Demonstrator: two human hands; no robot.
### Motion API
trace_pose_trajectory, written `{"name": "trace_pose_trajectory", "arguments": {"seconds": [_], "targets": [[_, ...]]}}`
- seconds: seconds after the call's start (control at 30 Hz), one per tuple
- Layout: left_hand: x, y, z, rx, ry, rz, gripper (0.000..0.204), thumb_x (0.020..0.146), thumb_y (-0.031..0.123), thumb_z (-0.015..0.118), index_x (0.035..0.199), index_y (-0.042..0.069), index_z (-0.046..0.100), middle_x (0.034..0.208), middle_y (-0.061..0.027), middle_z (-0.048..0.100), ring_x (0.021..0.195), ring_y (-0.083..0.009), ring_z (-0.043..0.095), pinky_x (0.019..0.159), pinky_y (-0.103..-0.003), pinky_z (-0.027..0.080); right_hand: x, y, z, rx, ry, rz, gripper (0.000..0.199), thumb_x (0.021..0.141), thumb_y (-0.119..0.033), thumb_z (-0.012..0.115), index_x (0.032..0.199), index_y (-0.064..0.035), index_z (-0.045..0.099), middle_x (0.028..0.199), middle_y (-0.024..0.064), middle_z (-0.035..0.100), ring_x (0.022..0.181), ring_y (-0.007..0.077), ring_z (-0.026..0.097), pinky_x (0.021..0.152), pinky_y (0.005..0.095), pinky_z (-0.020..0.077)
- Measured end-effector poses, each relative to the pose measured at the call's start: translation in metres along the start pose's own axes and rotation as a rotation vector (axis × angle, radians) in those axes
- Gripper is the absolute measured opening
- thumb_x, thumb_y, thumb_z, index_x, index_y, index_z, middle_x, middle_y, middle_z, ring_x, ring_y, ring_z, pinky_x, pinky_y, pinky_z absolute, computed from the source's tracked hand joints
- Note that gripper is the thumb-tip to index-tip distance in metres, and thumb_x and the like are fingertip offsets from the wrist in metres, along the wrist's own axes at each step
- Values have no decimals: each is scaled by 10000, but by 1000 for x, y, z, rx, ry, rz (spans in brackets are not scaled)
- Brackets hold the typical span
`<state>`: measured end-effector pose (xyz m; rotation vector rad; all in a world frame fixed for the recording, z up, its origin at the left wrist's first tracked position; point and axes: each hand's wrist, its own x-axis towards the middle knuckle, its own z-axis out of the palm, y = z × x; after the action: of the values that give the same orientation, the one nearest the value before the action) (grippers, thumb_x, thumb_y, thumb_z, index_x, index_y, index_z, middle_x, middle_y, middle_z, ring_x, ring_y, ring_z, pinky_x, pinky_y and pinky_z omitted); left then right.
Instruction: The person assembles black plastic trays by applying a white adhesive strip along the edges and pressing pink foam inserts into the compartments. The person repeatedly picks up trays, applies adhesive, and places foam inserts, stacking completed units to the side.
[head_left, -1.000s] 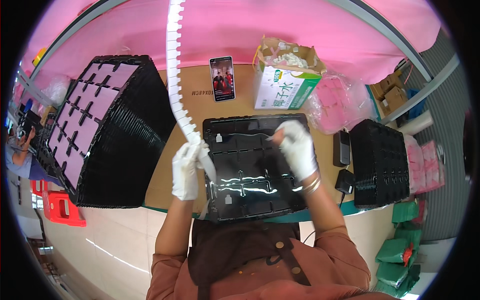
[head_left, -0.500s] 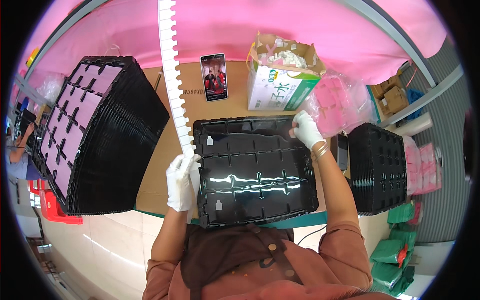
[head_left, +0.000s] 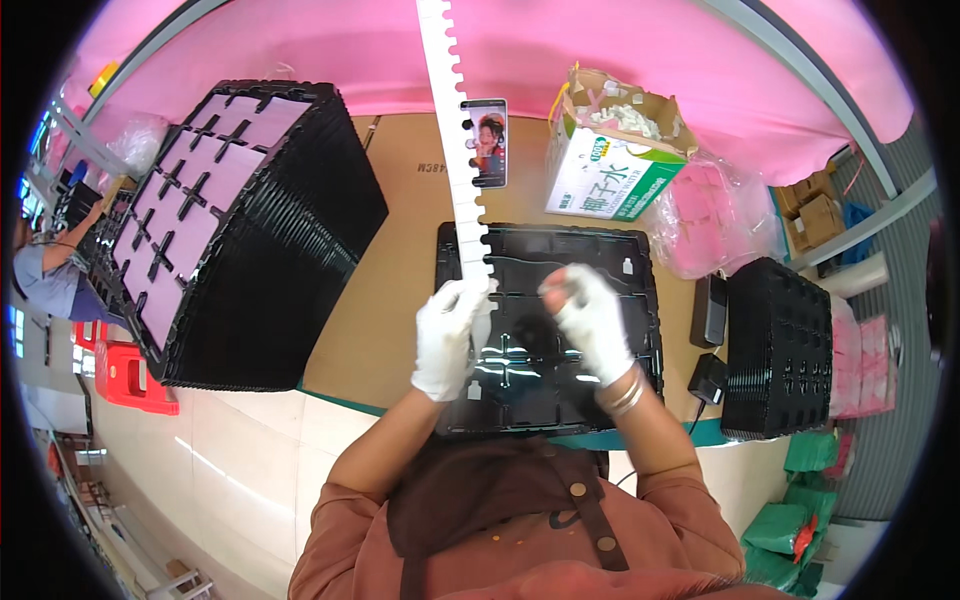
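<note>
A black plastic tray (head_left: 540, 400) with cross-shaped ridges lies in front of me. Small pale bottle-shaped pieces (head_left: 628, 267) sit on its upper right and lower left. My gloved left hand (head_left: 446, 338) is closed around the lower end of a long white strip (head_left: 452, 130) with a notched right edge. The strip rises past the tray's left part and hides some of it. Above the middle of the tray is my right hand (head_left: 592, 318), gloved with bare fingertips. Motion smears its fingers, so whether they pinch anything is unclear.
A tall stack of black trays with pinkish tops (head_left: 280, 240) stands at left, a smaller black stack (head_left: 778, 350) at right. Behind the tray are a phone (head_left: 490, 150) and a carton of small white pieces (head_left: 610, 165). A black device (head_left: 710, 310) lies at right.
My left hand has carried the strip rightward over the tray. My right hand has left the tray's upper right corner, where a pale bottle-shaped piece now shows, and moved toward the strip.
</note>
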<state>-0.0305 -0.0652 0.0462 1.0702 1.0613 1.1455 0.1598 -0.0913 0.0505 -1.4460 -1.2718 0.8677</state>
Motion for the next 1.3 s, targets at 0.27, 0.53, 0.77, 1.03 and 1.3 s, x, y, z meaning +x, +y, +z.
{"name": "trace_pose_trajectory", "arguments": {"seconds": [0.27, 0.53, 0.77, 1.03, 1.3], "targets": [[-18, -1, 8, -62, 86, 2, 245, 959, 225, 646, 998, -8, 712, 940, -30, 661, 845, -89, 582, 766, -243, 455, -24, -9, 62, 600, -71, 199, 135, 890, -113, 723, 969, -48, 634, 855, -33, 630, 786, 37, 545, 698, 205, 437], [-11, 22, 2, -180, 6, -34, 221, 935, 195, 660, 1020, -4, 707, 913, -32, 678, 787, -78, 597, 701, -233, 465, -33, -4, 79, 586, 33, 116, 104, 877, -73, 726, 925, -54, 636, 851, -37, 613, 763, 43, 535, 690, 216, 445], [-6, 19, -14, 143, 37, 168, 276, 988, 182, 508, 1023, -16, 698, 894, -60, 650, 802, -113, 596, 716, -261, 479, -39, -22, 60, 56, 208, -488, 159, 729, 33, 752, 805, -43, 634, 846, 71, 631, 766, 217, 603, 694, 321, 495], [-2, 5, -47, -115, 218, -30, 343, 999, 267, 549, 1154, -30, 628, 986, -55, 645, 843, -106, 561, 724, -236, 446, -57, 11, -137, -624, -131, -158, 149, 642, 70, 708, 728, -29, 637, 820, 92, 614, 803, 283, 608, 730, 369, 497], [0, -15, -30, -186, 131, -119, 352, 999, 304, 565, 1145, -14, 606, 828, -1, 484, 765, -72, 472, 640, -219, 379, -115, 70, -132, -818, -62, 22, 120, 704, 95, 637, 756, -13, 625, 853, 128, 582, 810, 320, 616, 717, 409, 512]]}}
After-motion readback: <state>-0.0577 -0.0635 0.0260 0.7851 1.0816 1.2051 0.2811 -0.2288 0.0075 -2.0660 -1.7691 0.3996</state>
